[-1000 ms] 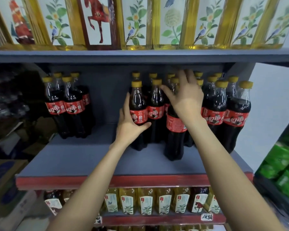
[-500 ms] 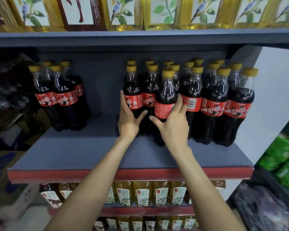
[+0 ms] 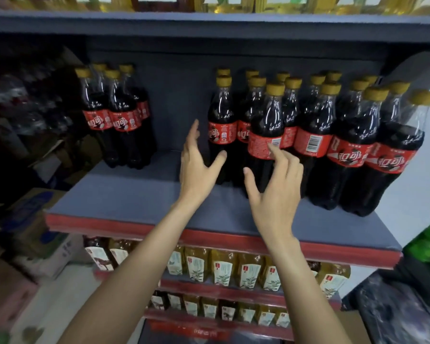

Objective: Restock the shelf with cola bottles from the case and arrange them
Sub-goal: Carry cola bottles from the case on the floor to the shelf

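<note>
Several cola bottles with yellow caps and red labels stand on the grey shelf (image 3: pixel 134 199). A small group of cola bottles (image 3: pixel 117 117) is at the left, a larger cluster of cola bottles (image 3: pixel 345 135) fills the right. One front bottle (image 3: pixel 267 135) stands ahead of the cluster with its label turned sideways. My left hand (image 3: pixel 196 165) hovers with spread fingers just left of the leftmost cluster bottle (image 3: pixel 221 130), holding nothing. My right hand (image 3: pixel 276 184) is in front of the front bottle, fingers relaxed and apart from it, forefinger tip near its label.
Yellow drink bottles (image 3: pixel 224 269) fill the lower shelves. Cardboard boxes (image 3: pixel 35 232) are stacked at the left on the floor. Green packs (image 3: pixel 427 247) sit at the right edge. An upper shelf board (image 3: pixel 209 23) runs overhead. A gap of bare shelf lies between the two bottle groups.
Both hands have let go of the bottles and drawn back slightly with fingers spread. The front bottle now stands alone. The view has tilted downward.
</note>
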Demonstrator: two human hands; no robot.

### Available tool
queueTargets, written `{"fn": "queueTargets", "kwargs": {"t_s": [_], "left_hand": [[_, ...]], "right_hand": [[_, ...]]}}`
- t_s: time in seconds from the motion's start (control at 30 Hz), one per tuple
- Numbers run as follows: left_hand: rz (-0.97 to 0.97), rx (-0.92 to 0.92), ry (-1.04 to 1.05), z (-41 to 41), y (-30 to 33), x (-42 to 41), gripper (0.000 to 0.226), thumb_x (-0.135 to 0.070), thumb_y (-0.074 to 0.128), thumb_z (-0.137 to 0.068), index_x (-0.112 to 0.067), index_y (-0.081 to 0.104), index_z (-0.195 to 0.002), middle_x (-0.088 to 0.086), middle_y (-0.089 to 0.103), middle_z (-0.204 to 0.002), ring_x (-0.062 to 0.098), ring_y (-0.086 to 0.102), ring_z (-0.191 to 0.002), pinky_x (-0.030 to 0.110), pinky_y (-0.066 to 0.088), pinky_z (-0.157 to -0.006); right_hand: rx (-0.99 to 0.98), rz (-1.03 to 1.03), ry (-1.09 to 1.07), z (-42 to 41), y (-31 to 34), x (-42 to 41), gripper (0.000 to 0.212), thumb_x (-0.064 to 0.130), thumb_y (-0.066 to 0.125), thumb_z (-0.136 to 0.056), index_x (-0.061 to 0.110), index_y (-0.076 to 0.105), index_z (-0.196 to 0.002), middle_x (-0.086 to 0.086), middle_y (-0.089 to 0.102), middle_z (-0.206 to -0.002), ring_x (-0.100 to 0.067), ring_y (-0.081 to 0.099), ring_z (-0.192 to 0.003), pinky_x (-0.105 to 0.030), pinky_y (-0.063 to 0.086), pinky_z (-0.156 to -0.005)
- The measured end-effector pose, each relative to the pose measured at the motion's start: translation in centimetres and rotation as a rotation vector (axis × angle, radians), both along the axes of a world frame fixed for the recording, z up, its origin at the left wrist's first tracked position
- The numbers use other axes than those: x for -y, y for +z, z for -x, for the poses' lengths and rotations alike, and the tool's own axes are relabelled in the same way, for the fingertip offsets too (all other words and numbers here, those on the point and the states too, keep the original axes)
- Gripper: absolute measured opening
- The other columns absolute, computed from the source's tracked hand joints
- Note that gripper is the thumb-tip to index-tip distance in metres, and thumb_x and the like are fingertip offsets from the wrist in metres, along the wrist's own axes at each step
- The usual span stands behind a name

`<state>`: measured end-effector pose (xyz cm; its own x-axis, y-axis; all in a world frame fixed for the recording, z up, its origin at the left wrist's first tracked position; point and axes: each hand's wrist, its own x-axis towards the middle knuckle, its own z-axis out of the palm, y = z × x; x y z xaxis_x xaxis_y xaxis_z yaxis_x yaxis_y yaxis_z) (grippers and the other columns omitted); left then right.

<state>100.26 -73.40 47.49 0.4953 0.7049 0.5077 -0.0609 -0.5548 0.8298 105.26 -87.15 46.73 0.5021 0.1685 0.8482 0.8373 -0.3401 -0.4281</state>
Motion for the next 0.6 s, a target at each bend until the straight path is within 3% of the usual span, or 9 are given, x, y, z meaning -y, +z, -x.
{"fn": "queueTargets", "kwargs": {"t_s": [0.07, 0.17, 0.33, 0.47, 0.6], "left_hand": [[0.001, 0.057, 0.006, 3.0, 0.4, 0.8, 0.06, -0.035, 0.061, -0.086, -0.032, 0.034, -0.139, -0.011, 0.052, -0.132, 0.005, 0.046, -0.126, 0.027, 0.035, -0.104], [-0.014, 0.212, 0.042, 8.6, 0.8, 1.5, 0.034, -0.035, 0.054, -0.09, -0.024, 0.05, -0.122, -0.016, 0.065, -0.103, 0.003, 0.059, -0.106, 0.025, 0.043, -0.098], [-0.124, 0.322, 0.232, 20.3, -0.8, -0.7, 0.014, -0.022, 0.048, -0.093, -0.025, 0.057, -0.103, -0.018, 0.061, -0.079, 0.004, 0.061, -0.078, 0.02, 0.046, -0.079], [-0.086, 0.166, 0.392, 32.1, -4.7, -4.0, 0.012, -0.026, 0.049, -0.092, -0.031, 0.057, -0.101, -0.02, 0.061, -0.08, 0.001, 0.06, -0.074, 0.018, 0.047, -0.07], [0.026, -0.258, 0.568, 45.0, -9.7, -8.3, 0.027, -0.044, 0.049, -0.085, -0.031, 0.059, -0.106, -0.02, 0.065, -0.087, 0.007, 0.062, -0.082, 0.03, 0.051, -0.072]], "right_hand": [[0.064, -0.057, 0.131, 1.5, 0.2, -0.6, 0.038, 0.019, 0.063, -0.091, 0.008, 0.05, -0.125, -0.011, 0.06, -0.111, -0.021, 0.051, -0.102, -0.028, 0.039, -0.087], [0.106, -0.119, 0.319, 5.3, 0.5, -2.6, 0.026, 0.015, 0.06, -0.092, 0.005, 0.058, -0.117, -0.007, 0.065, -0.101, -0.017, 0.057, -0.095, -0.03, 0.042, -0.084], [0.022, -0.153, 0.708, 14.7, -0.8, -7.9, 0.015, 0.014, 0.057, -0.094, 0.005, 0.061, -0.106, -0.005, 0.063, -0.083, -0.011, 0.056, -0.075, -0.024, 0.048, -0.071], [-0.167, -0.026, 0.943, 23.1, -3.9, -12.4, 0.013, 0.01, 0.059, -0.091, 0.006, 0.062, -0.103, 0.001, 0.059, -0.083, -0.008, 0.053, -0.07, -0.013, 0.042, -0.069], [-0.27, 0.265, 1.063, 31.3, -8.4, -18.0, 0.018, 0.01, 0.063, -0.089, 0.008, 0.064, -0.107, -0.001, 0.064, -0.09, -0.007, 0.058, -0.076, -0.008, 0.042, -0.073]]}}
